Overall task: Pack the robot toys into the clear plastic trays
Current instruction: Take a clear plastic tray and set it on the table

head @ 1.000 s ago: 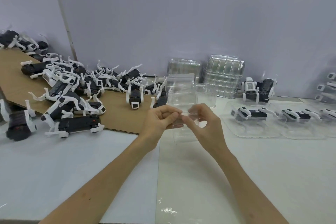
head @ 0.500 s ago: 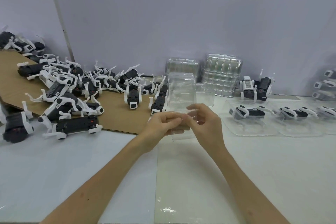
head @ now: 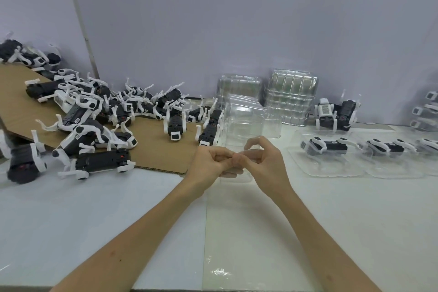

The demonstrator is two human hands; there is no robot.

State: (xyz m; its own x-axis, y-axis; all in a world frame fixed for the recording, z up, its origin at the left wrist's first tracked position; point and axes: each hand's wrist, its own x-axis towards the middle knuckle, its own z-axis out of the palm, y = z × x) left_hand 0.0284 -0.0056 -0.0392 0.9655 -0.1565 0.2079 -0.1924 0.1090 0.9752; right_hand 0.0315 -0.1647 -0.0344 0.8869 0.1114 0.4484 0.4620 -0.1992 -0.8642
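A clear plastic tray [head: 244, 123] stands tilted in the middle of the white table, its near rim held between both hands. My left hand [head: 208, 163] pinches the rim from the left and my right hand [head: 265, 161] pinches it from the right, fingertips meeting. A heap of black-and-white robot toys [head: 94, 111] lies on a brown cardboard sheet [head: 156, 154] to the left. On the right, trays [head: 331, 170] hold packed robot toys [head: 324, 147].
Two stacks of clear trays [head: 291, 97] lean against the grey wall at the back. Two loose robot toys [head: 336, 111] stand beside them. More packed toys [head: 426, 111] sit at the far right edge. A clear sheet [head: 237, 232] covers the table under my forearms.
The hands have stayed on the tray's near rim, with the fingertips drawn closer together. The view has shifted slightly; the toys and trays lie as before.
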